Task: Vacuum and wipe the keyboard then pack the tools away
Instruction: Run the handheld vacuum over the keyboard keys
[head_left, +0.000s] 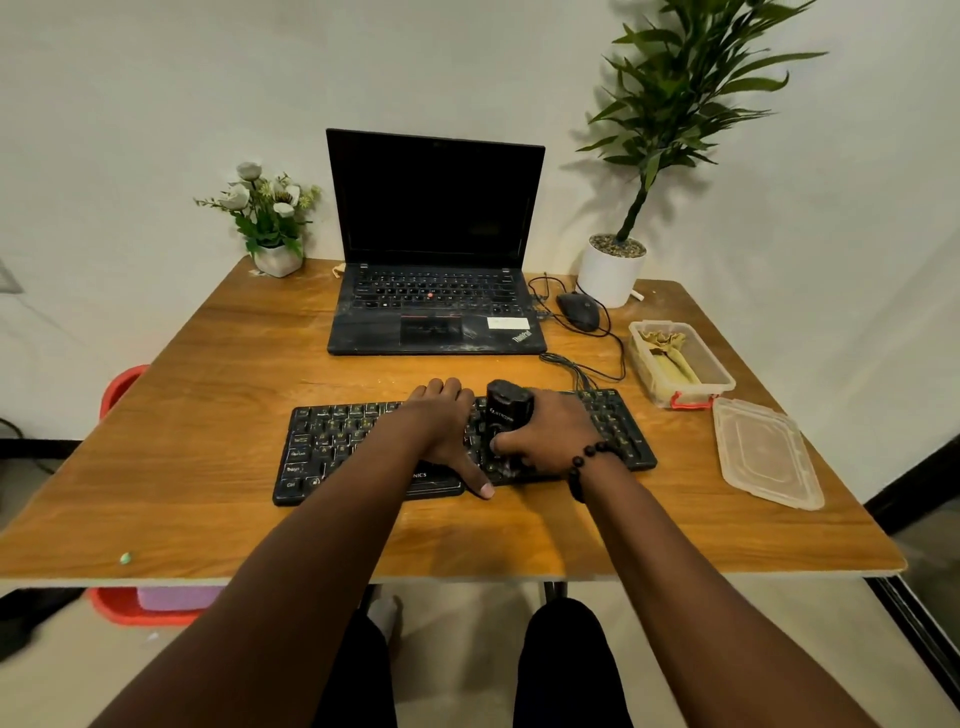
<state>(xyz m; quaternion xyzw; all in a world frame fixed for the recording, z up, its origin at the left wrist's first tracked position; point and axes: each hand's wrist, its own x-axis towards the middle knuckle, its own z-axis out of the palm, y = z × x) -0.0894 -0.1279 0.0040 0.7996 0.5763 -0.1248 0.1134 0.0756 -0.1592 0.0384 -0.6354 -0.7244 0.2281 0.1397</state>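
While my left hand lies flat and open on the keyboard at the table's front to pin it, my right hand clamps the vacuum upright, nozzle on the keys.

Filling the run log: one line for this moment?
phase: vacuuming | right hand: grips mini vacuum on keyboard | left hand: steadies keyboard | cloth: in container

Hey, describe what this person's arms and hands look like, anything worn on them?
Both forearms are bare, with no sleeves showing anywhere in view. The right wrist carries a bracelet of round dark beads, strung in a single loop. The left hand and the right hand wear no gloves, and no rings or watch can be seen. The left wrist is bare.
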